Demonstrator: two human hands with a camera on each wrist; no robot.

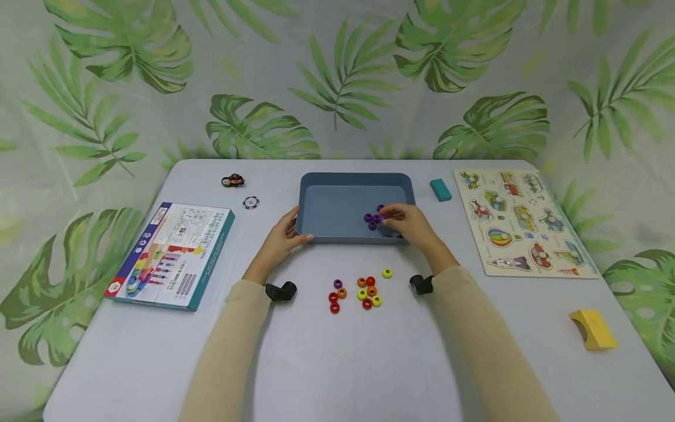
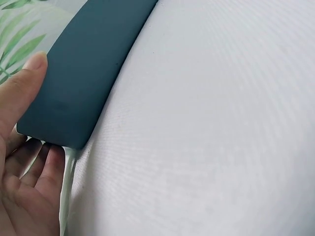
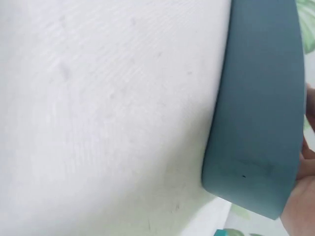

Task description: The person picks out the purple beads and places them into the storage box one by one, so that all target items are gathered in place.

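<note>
A blue-grey rectangular tray (image 1: 337,202) stands on the table. My left hand (image 1: 281,239) grips its near left corner, thumb against the front wall; in the left wrist view the fingers (image 2: 51,172) curl at the tray's end. Over the tray's right part, my right hand (image 1: 411,224) pinches a purple bead at its fingertips, partly covered by them. Several purple beads (image 1: 372,225) lie in the tray close to those fingers. In the right wrist view the tray wall (image 3: 256,113) hides most of the right hand. Loose red beads (image 1: 334,307), orange beads (image 1: 342,293), yellow beads (image 1: 387,273) and one purple bead (image 1: 337,283) lie before the tray.
At left lies a boxed toy set (image 1: 174,252), with a toy motorcycle (image 1: 233,180) and a poker chip (image 1: 251,202) behind. To the right are a teal block (image 1: 440,190), a picture puzzle board (image 1: 519,225) and a yellow arch block (image 1: 595,330).
</note>
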